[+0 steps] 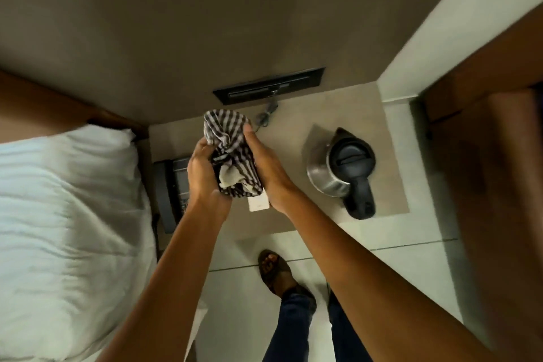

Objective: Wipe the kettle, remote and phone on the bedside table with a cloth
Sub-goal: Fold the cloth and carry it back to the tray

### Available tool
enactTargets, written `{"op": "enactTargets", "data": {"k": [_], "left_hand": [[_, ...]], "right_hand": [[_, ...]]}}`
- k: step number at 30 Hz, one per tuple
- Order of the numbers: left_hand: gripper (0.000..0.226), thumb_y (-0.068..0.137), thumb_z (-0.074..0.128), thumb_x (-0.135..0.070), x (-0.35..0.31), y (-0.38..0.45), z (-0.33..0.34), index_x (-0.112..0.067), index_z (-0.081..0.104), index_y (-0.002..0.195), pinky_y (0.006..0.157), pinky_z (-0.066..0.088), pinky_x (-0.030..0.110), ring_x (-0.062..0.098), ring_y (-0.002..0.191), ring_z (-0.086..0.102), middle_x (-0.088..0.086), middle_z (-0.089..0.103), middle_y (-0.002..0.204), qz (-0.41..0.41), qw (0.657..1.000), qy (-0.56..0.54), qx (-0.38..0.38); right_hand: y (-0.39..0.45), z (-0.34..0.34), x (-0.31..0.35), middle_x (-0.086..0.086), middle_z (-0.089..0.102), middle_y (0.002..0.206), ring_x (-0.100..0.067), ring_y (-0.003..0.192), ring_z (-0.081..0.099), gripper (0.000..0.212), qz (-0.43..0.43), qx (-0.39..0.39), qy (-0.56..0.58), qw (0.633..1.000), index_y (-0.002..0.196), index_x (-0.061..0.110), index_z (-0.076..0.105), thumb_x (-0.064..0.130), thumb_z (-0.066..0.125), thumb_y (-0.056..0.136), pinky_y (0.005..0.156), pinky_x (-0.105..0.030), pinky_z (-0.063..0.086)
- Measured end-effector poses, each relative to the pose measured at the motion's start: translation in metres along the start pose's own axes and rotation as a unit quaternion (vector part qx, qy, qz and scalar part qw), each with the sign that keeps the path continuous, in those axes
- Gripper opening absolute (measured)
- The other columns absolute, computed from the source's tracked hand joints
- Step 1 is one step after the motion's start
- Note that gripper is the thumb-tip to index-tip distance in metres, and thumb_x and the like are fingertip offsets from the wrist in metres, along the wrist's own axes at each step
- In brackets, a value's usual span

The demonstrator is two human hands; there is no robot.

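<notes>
Striped brown-and-white cloth (227, 153) is bunching between my left hand (204, 170) and right hand (269, 167), both clamped around it, maybe the remote inside; steel kettle (342, 167) at the table's right edge risks a knock.

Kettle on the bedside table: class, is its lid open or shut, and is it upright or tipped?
Shut and upright: the kettle shows its dark lid flat from above.

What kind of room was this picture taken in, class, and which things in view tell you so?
Probably a hotel bedroom. A bed with white bedding stands beside a small bedside table, which carries an electric kettle and a corded desk phone, typical guest-room fittings.
</notes>
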State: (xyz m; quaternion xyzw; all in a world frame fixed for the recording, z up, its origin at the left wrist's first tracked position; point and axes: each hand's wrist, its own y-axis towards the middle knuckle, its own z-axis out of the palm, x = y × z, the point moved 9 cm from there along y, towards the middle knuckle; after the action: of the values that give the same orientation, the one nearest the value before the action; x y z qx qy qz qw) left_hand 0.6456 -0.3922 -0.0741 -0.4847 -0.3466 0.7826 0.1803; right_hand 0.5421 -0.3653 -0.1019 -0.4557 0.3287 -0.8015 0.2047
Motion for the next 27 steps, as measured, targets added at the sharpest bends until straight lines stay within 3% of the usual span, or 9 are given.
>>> {"op": "enactTargets", "data": {"k": [2, 5, 8, 11, 15, 19, 22, 24, 27], "left_hand": [[0.035, 0.100, 0.058, -0.020, 0.006, -0.010, 0.034, -0.008, 0.068, 0.131, 0.102, 0.059, 0.049, 0.034, 0.121, 0.071, 0.016, 0.074, 0.129, 0.016, 0.998, 0.055, 0.016], [0.021, 0.096, 0.059, -0.014, 0.014, -0.036, 0.089, -0.019, 0.079, 0.101, 0.078, 0.065, 0.037, 0.022, 0.097, 0.079, 0.005, 0.082, 0.102, 0.091, 0.978, 0.179, 0.051], [0.023, 0.093, 0.059, -0.016, 0.037, -0.065, 0.151, -0.026, 0.080, 0.092, 0.089, 0.064, 0.045, 0.023, 0.099, 0.077, 0.004, 0.081, 0.101, 0.131, 0.950, 0.265, 0.103], [0.019, 0.093, 0.066, -0.033, 0.070, -0.090, 0.211, -0.021, 0.080, 0.098, 0.087, 0.065, 0.039, 0.021, 0.102, 0.078, 0.004, 0.082, 0.104, 0.146, 0.925, 0.306, 0.173], [0.036, 0.085, 0.076, -0.062, 0.127, -0.133, 0.284, -0.032, 0.077, 0.103, 0.074, 0.063, 0.018, 0.004, 0.095, 0.078, -0.013, 0.082, 0.102, 0.181, 0.847, 0.424, 0.265], [0.029, 0.086, 0.081, -0.047, 0.189, -0.164, 0.337, -0.027, 0.078, 0.107, 0.076, 0.064, 0.020, -0.001, 0.088, 0.077, -0.010, 0.082, 0.093, 0.225, 0.783, 0.505, 0.285], [0.027, 0.091, 0.077, -0.041, 0.231, -0.193, 0.374, -0.017, 0.079, 0.104, 0.071, 0.058, 0.008, -0.012, 0.076, 0.071, -0.007, 0.078, 0.090, 0.296, 0.709, 0.563, 0.305], [0.019, 0.092, 0.078, -0.034, 0.273, -0.207, 0.394, -0.017, 0.078, 0.099, 0.073, 0.062, 0.019, -0.001, 0.076, 0.074, -0.001, 0.077, 0.086, 0.268, 0.694, 0.580, 0.332], [0.016, 0.090, 0.080, -0.031, 0.341, -0.222, 0.412, -0.016, 0.076, 0.095, 0.074, 0.065, 0.035, 0.019, 0.074, 0.077, 0.004, 0.079, 0.084, 0.145, 0.697, 0.593, 0.377]], "right_hand": [[-0.022, -0.025, 0.030, 0.007, 0.084, 0.114, -0.009, 0.105, 0.080, 0.053, -0.047, -0.012, 0.017, 0.999, 0.125, 0.033, 0.075, 0.071, 0.069, 0.089, 0.080, -0.022, 0.064], [-0.054, -0.077, 0.067, 0.015, 0.084, 0.106, -0.001, 0.096, 0.080, 0.038, -0.113, -0.061, 0.012, 0.992, 0.113, 0.042, 0.075, 0.068, 0.074, 0.086, 0.077, -0.019, 0.064], [-0.084, -0.141, 0.091, 0.006, 0.083, 0.116, -0.010, 0.108, 0.078, 0.046, -0.172, -0.122, 0.029, 0.977, 0.127, 0.032, 0.073, 0.062, 0.072, 0.092, 0.098, -0.038, 0.064], [-0.120, -0.203, 0.109, -0.001, 0.082, 0.118, -0.017, 0.110, 0.079, 0.043, -0.215, -0.170, 0.057, 0.960, 0.129, 0.023, 0.074, 0.053, 0.072, 0.097, 0.101, -0.046, 0.063], [-0.172, -0.294, 0.122, -0.008, 0.083, 0.115, -0.026, 0.109, 0.080, 0.035, -0.261, -0.241, 0.080, 0.931, 0.124, 0.011, 0.076, 0.036, 0.075, 0.100, 0.100, -0.049, 0.063], [-0.223, -0.393, 0.117, -0.012, 0.083, 0.114, -0.022, 0.105, 0.081, 0.030, -0.285, -0.321, 0.133, 0.893, 0.124, 0.003, 0.076, 0.022, 0.075, 0.101, 0.092, -0.036, 0.066], [-0.248, -0.455, 0.099, -0.013, 0.082, 0.118, -0.023, 0.107, 0.080, 0.032, -0.284, -0.349, 0.194, 0.872, 0.129, 0.002, 0.073, 0.020, 0.073, 0.103, 0.092, -0.035, 0.066], [-0.262, -0.495, 0.084, -0.016, 0.080, 0.123, -0.027, 0.112, 0.079, 0.034, -0.278, -0.370, 0.226, 0.857, 0.132, 0.001, 0.069, 0.021, 0.070, 0.104, 0.095, -0.040, 0.065], [-0.281, -0.552, 0.060, -0.023, 0.077, 0.126, -0.036, 0.119, 0.074, 0.032, -0.271, -0.428, 0.263, 0.821, 0.131, -0.003, 0.066, 0.018, 0.064, 0.108, 0.103, -0.048, 0.061]]}}
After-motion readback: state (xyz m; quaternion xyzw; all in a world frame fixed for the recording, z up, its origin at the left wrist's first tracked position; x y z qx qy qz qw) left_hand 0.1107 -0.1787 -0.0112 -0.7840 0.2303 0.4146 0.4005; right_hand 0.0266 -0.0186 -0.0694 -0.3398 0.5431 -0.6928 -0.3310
